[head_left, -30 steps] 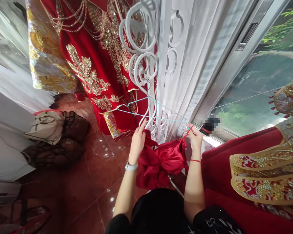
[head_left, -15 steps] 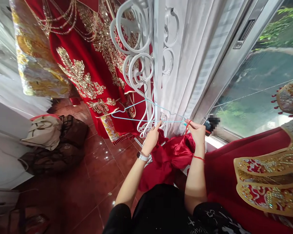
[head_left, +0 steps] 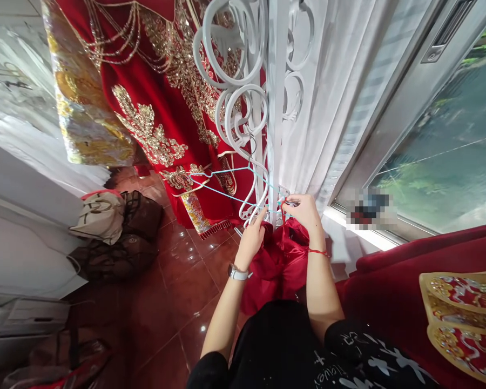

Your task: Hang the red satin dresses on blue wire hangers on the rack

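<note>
A thin light-blue wire hanger [head_left: 222, 174] hangs from a white scrolled metal stand [head_left: 263, 108]. Below it bunches a red satin garment [head_left: 281, 256]. My right hand [head_left: 303, 212] is closed in a pinch on a thin red strap of the garment, right at the hanger's right end. My left hand [head_left: 251, 237], with a watch on its wrist, grips the garment's upper edge just under the hanger's lower wire, its fingers curled into the cloth.
A red dress with gold embroidery [head_left: 157, 97] hangs behind the stand. White curtain [head_left: 332, 97] and a window [head_left: 449, 140] lie to the right. A red embroidered cloth [head_left: 409, 292] covers the lower right. Bags [head_left: 113, 227] sit on the red tiled floor [head_left: 178, 302].
Both hands have come closer together at the hanger. My right hand moved left along the hanger's right end with the strap. The red garment has risen and bunched tighter.
</note>
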Tool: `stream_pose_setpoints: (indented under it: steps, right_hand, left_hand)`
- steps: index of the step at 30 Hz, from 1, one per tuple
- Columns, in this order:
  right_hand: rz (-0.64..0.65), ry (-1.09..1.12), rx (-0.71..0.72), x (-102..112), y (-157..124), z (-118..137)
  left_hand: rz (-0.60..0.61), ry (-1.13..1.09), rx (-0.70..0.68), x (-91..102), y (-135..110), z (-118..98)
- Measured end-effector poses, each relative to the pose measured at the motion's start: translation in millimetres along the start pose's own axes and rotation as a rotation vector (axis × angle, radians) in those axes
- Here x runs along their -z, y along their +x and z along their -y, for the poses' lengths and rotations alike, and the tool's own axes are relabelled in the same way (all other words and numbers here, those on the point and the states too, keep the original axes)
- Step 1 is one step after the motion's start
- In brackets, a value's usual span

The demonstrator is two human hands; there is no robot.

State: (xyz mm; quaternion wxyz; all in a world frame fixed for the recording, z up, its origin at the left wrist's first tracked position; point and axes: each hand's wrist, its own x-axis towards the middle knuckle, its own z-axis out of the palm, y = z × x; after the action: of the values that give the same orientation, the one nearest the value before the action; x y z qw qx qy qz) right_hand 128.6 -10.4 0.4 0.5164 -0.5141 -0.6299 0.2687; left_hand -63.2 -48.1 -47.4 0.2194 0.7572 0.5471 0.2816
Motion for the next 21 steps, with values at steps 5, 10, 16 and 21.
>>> stream_pose_setpoints:
  steps: [5, 10, 16, 21]
  right_hand:
    - [-0.075, -0.11, -0.005, 5.9, -4.4, 10.7]
    - [-0.037, -0.088, 0.019, 4.1, -10.3, 12.8]
    - [-0.009, -0.109, 0.06, -5.7, -17.3, 7.0]
    - [-0.265, -0.242, 0.113, -22.7, -19.5, -0.1]
  left_hand:
    - [-0.095, 0.138, 0.102, 7.6, -13.8, 19.2]
    - [-0.02, 0.408, 0.097, 21.3, -33.5, 50.6]
    - [-0.043, 0.206, 0.143, 31.7, -50.3, 82.9]
    - [0.12, -0.327, 0.35, 28.4, -62.2, 101.9]
